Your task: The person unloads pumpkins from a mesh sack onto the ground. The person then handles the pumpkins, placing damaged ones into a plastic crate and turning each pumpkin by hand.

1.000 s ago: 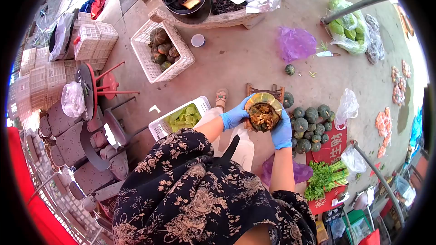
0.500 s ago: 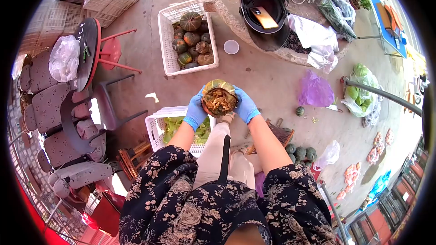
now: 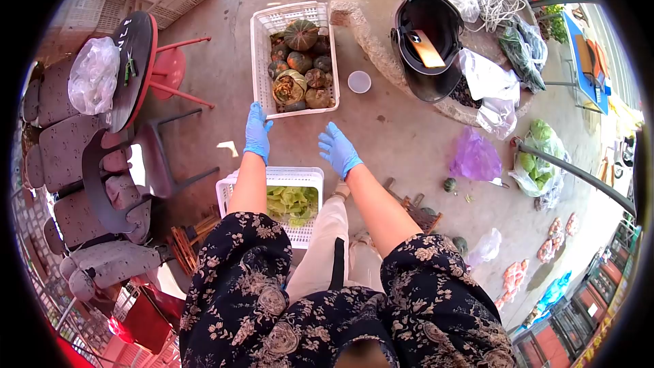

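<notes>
Concrete floor spreads beneath the squash crate [image 3: 257, 61], whose walls seem to keep the round squashes [image 3: 300, 35] from rolling. Your left hand [image 3: 257, 135] is empty, fingers extended by its near-left corner; whether it touches is unclear. Your right hand [image 3: 338, 150] is empty too, fingers spread, just short of its near-right corner. Inside, near the left wall, lies the cut-open squash [image 3: 289, 88], ragged face up, probably propped by its neighbours. Nearer you than that crate sits the lettuce crate [image 3: 304, 176], likely placed for easy reach.
</notes>
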Available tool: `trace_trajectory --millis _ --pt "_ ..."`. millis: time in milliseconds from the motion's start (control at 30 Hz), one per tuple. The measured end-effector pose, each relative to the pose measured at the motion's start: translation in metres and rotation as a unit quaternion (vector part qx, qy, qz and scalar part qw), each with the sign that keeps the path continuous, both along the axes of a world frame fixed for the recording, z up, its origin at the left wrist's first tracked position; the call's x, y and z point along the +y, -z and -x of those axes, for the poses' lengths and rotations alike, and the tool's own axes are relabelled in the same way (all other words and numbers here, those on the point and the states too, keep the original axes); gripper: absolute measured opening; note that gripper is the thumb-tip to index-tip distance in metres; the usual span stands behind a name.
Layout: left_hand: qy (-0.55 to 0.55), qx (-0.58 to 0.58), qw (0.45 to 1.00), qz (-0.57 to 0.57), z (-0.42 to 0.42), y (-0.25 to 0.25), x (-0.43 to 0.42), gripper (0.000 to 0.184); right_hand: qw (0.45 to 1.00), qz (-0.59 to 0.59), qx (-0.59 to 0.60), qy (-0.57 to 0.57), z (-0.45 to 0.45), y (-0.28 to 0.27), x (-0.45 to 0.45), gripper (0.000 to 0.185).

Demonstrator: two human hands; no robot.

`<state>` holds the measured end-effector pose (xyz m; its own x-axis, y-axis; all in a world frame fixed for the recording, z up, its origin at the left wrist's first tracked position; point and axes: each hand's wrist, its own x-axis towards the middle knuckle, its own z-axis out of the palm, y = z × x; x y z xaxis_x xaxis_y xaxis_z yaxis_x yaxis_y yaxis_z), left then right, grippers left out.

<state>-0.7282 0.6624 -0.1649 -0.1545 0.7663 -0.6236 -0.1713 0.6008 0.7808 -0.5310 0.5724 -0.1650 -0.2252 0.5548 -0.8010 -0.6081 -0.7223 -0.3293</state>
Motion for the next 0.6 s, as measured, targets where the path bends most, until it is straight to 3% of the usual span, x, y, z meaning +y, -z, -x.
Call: trace_trajectory --millis 133,333,600 --pt "0.056 -0.073 0.994 0.058 -0.041 0.026 -0.071 0.061 0.996 0.065 0.060 0.023 -0.013 0.014 -0.070 0.073" --pt "0.165 -0.111 0.963 0.182 -0.125 0.039 -0.191 0.050 0.969 0.173 0.083 0.154 -0.045 0.033 -0.143 0.052" --pt "0.253 -0.126 0.953 0.111 -0.185 0.039 -0.222 0.041 0.963 0.105 0.061 0.240 -0.099 0.023 -0.189 0.044"
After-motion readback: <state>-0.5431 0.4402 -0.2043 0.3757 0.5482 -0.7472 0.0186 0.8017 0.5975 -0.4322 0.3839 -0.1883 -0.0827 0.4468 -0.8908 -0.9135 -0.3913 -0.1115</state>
